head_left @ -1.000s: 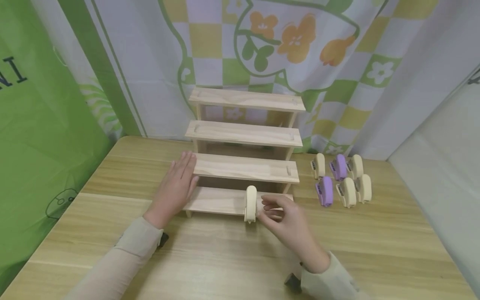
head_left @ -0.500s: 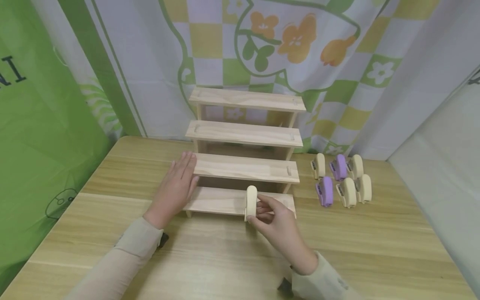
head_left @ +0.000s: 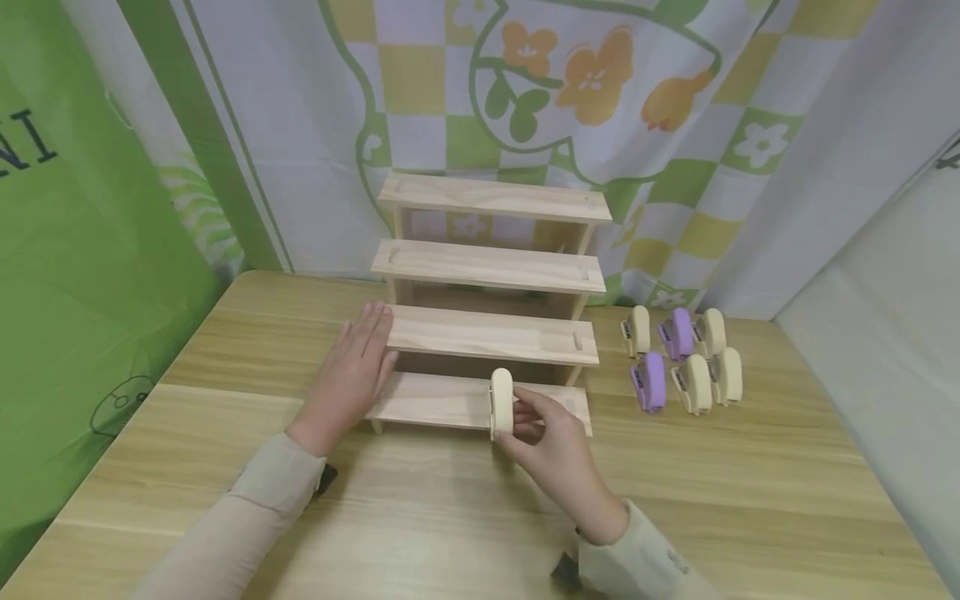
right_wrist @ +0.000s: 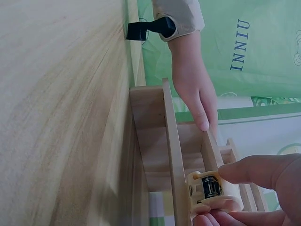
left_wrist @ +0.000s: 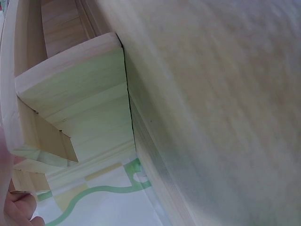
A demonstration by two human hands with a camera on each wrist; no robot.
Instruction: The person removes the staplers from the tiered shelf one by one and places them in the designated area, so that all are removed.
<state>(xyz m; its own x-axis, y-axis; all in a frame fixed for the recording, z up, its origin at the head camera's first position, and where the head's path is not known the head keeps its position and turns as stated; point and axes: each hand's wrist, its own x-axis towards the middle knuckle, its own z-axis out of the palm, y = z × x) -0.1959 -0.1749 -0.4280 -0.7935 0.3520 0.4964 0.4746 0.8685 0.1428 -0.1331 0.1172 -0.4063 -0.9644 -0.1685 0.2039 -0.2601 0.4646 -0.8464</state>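
A small cream stapler (head_left: 502, 403) stands at the front of the lowest tier of a wooden stepped rack (head_left: 480, 337). My right hand (head_left: 557, 446) pinches it from the right, thumb in front and fingers behind. Its metal front end shows between thumb and fingers in the right wrist view, against the shelf board. My left hand (head_left: 347, 379) rests with straight fingers on the left end of the second tier from the bottom. In the left wrist view, part of that hand (left_wrist: 19, 209) shows at the lower left corner, beside the rack's side.
Right of the rack, several small staplers stand in two rows on the wooden table (head_left: 420, 533), among them a purple stapler (head_left: 649, 382) and a cream stapler (head_left: 693, 385). A patterned curtain (head_left: 420, 83) hangs close behind the rack. Green cloth (head_left: 90, 250) borders the left side.
My right hand has shifted slightly left and its fingers have closed in on the cream stapler, which has barely moved. The left hand has stayed put on the rack.
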